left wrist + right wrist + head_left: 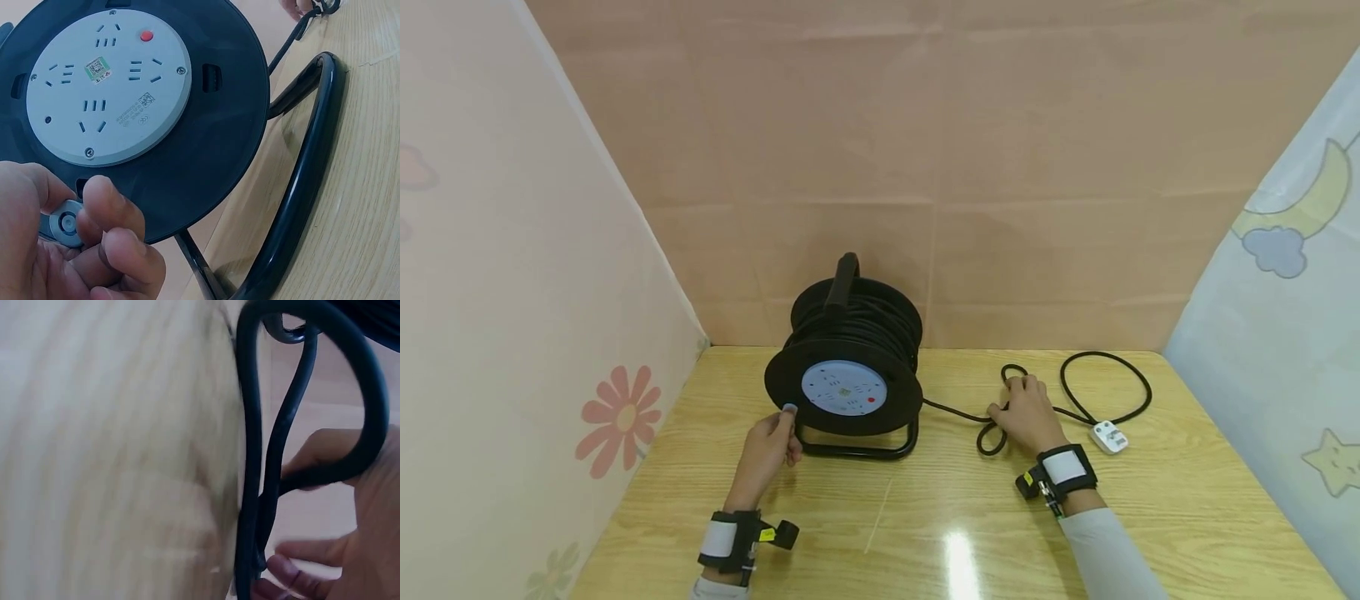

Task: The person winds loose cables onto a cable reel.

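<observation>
A black cable reel (842,425) with a pale socket panel (831,388) stands on a black tubular frame (290,206). At the lower left of its disc, my left hand (766,450) pinches a small grey round knob (66,223) between thumb and curled fingers. Black cable (955,409) runs from the reel's right side across the table. My right hand (1030,414) grips looped cable there, thumb and fingers around the strands. In the right wrist view a thick cable loop (375,387) passes in front of that hand; part of the grip is hidden.
A white plug (1108,437) lies on the wooden table (880,517) at the right, beside a wide loop of cable (1148,392). The reel's black carrying handle (842,287) points up. A brown covered wall (1000,167) rises behind, with patterned panels at both sides.
</observation>
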{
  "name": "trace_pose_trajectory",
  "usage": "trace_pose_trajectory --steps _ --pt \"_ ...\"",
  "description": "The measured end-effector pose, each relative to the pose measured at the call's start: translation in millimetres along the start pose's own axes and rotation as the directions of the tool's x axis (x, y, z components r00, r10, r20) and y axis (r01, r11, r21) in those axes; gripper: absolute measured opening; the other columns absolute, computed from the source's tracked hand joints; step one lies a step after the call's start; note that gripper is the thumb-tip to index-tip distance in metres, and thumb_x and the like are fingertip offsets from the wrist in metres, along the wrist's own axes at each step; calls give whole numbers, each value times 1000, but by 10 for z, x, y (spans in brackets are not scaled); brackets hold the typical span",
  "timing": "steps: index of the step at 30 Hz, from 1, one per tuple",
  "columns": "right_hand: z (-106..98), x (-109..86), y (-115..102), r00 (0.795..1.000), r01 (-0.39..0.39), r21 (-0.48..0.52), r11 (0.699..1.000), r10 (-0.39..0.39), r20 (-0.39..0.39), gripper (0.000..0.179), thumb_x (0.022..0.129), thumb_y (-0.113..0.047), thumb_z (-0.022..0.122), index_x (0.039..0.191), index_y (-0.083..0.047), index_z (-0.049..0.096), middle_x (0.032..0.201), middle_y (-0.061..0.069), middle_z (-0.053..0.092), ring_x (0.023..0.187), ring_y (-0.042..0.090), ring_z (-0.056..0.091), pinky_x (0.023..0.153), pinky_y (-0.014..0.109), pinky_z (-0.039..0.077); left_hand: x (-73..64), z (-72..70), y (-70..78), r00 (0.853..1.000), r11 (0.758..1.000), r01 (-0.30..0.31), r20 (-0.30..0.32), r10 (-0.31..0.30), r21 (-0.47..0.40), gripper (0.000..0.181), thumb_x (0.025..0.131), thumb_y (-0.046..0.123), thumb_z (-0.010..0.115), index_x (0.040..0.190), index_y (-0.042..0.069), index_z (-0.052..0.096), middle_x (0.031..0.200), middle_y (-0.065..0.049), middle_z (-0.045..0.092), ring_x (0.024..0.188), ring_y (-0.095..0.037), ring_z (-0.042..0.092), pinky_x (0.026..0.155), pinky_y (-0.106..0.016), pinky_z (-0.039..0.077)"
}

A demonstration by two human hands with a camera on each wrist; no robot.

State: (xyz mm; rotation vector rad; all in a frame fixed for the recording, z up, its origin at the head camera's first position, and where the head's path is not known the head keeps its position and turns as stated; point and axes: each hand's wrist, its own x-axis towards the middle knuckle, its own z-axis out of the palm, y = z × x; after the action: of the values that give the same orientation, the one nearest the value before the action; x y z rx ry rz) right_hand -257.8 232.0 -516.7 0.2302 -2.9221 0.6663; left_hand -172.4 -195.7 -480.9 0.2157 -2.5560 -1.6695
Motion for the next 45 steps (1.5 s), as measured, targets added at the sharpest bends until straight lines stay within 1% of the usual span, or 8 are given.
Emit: trace_pose_trajectory --steps 3,7,14,20,23,28,34,45 --pt "-6 48 -42 998 -54 -8 998 55 41 74 88 -38 63 133 16 39 119 33 36 106 43 36 82 55 42 -7 -19 10 1000 1000 -12 -4 12 -6 52 104 43 38 75 2 53 60 -10 60 54 -23 57 52 -33 51" --pt "11 128 -83 995 -96 -34 995 97 27 67 89 -39 62 120 19 47 106 33 40 94 43 41 72 52 44 -25 -61 38 1000 999 -22 -10 22 -27 54 104 45 38 79 -1 54 60 -10 59 54 -22 57 53 -33 51" --pt "128 228 23 990 -86 -131 988 69 -125 46 93 -31 64 97 14 52 84 31 52 78 47 53 63 53 48 -76 -110 192 1000 999 -5 -8 5 -54 50 105 42 38 82 0 54 62 -11 58 55 -20 56 53 -31 51" --pt "134 247 76 958 -84 -108 991 50 -283 33 88 -19 70 81 10 57 65 20 54 55 34 55 46 44 48 -232 -146 479 1000 999 -11 7 12 -37 41 107 29 37 80 3 53 64 -16 59 55 -21 56 56 -35 53" --pt "119 241 74 945 -83 -62 995 58 -323 26 91 -12 65 79 9 56 62 18 54 51 31 54 43 42 45 -240 -145 491 1000 999 -8 5 8 -33 40 107 28 37 80 3 53 65 -17 59 55 -21 56 57 -37 53" --pt "125 221 87 952 -139 130 982 169 -256 24 97 -7 50 109 14 48 70 19 59 51 25 55 41 36 43 -114 -109 268 1000 999 -8 4 8 -42 46 106 36 36 80 2 53 63 -13 58 55 -21 55 57 -40 53" --pt "110 164 113 951 -205 371 906 273 -141 66 93 1 43 150 0 9 79 18 63 42 19 45 38 28 33 -23 -82 71 1000 999 -5 16 6 -42 58 103 50 36 84 -1 56 63 -11 59 55 -22 56 58 -41 54" --pt "100 184 121 963 -154 295 943 210 -167 56 93 4 44 145 3 24 106 21 63 79 31 63 56 37 47 -14 -85 43 1000 1000 -11 22 12 -26 63 102 53 36 86 -4 57 62 -11 59 54 -22 56 59 -43 53"
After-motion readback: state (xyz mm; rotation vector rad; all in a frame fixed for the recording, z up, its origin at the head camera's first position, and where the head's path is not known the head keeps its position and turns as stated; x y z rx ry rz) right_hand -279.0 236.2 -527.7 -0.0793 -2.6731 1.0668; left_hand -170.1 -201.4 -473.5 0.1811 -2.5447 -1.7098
